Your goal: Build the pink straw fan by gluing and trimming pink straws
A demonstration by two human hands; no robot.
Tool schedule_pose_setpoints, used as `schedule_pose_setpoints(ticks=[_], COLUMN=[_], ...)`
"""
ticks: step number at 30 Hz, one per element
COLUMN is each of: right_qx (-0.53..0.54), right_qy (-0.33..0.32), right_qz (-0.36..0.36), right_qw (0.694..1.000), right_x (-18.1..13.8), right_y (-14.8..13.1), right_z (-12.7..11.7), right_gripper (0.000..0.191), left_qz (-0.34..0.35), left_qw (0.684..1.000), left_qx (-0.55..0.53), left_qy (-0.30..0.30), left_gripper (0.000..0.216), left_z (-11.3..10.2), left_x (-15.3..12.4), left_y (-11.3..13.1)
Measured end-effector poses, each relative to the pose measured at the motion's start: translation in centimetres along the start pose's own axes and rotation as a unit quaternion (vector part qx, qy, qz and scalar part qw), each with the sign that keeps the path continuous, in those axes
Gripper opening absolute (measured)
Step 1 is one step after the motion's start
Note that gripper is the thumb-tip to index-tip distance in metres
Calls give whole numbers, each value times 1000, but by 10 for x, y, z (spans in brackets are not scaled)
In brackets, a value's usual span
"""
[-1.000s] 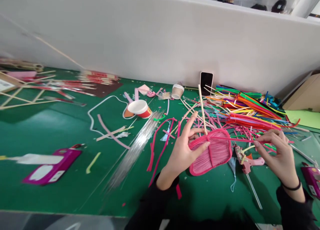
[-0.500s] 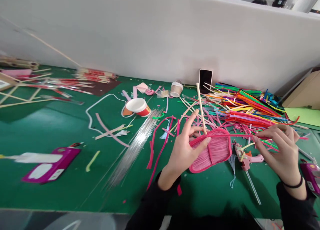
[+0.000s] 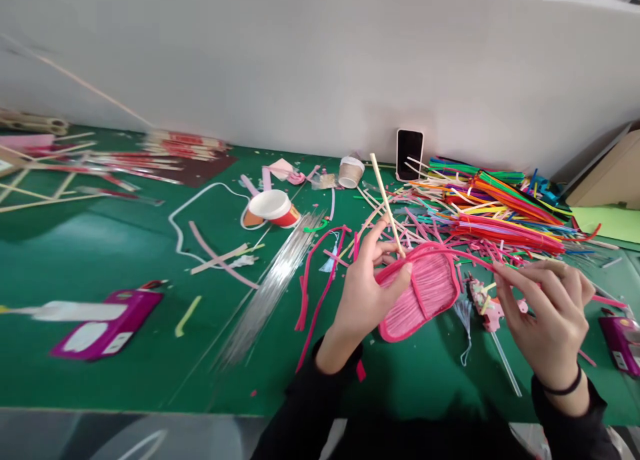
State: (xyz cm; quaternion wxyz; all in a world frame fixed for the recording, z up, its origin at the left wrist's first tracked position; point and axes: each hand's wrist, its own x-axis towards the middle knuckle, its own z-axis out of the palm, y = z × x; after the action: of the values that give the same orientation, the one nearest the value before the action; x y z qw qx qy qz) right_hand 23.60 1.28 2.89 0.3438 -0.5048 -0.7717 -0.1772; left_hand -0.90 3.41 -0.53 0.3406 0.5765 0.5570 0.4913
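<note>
Near the centre right, my left hand [image 3: 361, 283] is closed on a rounded pink panel [image 3: 437, 288] covered with rows of pipe cleaner, with a darker pink border and a bar across it. A pale wooden stick [image 3: 386, 203] rises from the panel's top edge beside my left fingers. My right hand [image 3: 547, 313] pinches a bright pink pipe cleaner [image 3: 473, 255], which bows from the panel's upper edge to my fingertips. Partly behind that hand lies a pink glue gun [image 3: 493, 311] with a clear glue stick. A pale blue tassel [image 3: 464, 323] rests beside it.
Bundles of coloured pipe cleaners [image 3: 510, 213] spread across the back right, with a phone [image 3: 409, 155] propped against the wall. Thin metal wires [image 3: 275, 280] lie left of my hands, near a paper cup [image 3: 276, 208]. A purple box [image 3: 107, 327] sits at left.
My right hand has moved slightly left toward the panel. The pink pipe cleaner, taut before, now bows upward. The wooden stick leans further left.
</note>
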Motion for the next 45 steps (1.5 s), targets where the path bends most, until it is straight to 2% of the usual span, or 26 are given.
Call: schedule_pose_setpoints(ticks=[7, 13, 20, 26, 32, 39, 45], right_qx=[17, 11, 77, 65, 34, -16, -20], right_qy=[-33, -55, -120, -123, -130, -87, -70], right_qz=[-11, -29, -70, -126, -136, -172, -161], right_qw=[999, 998, 987, 982, 981, 981, 984], right_x=[1, 13, 29, 41, 46, 51, 47], right_y=[-4, -5, -19, -29, -24, -28, -33], right_z=[0, 5, 8, 10, 17, 15, 16], right_gripper=[31, 32, 30, 22, 15, 22, 18], left_qz=[-22, -31, -39, -54, -50, -43, -24], left_qw=[999, 998, 997, 995, 994, 995, 997], left_qx=[-30, -49, -63, -77, -87, -77, -54], left_qy=[-4, -22, -33, -35, -40, -48, -47], left_gripper=[61, 65, 67, 60, 58, 62, 63], left_z=[-4, -7, -4, -2, -3, -1, -2], left_x=[5, 8, 5, 3, 2, 0, -2], left_y=[6, 9, 12, 14, 15, 15, 13])
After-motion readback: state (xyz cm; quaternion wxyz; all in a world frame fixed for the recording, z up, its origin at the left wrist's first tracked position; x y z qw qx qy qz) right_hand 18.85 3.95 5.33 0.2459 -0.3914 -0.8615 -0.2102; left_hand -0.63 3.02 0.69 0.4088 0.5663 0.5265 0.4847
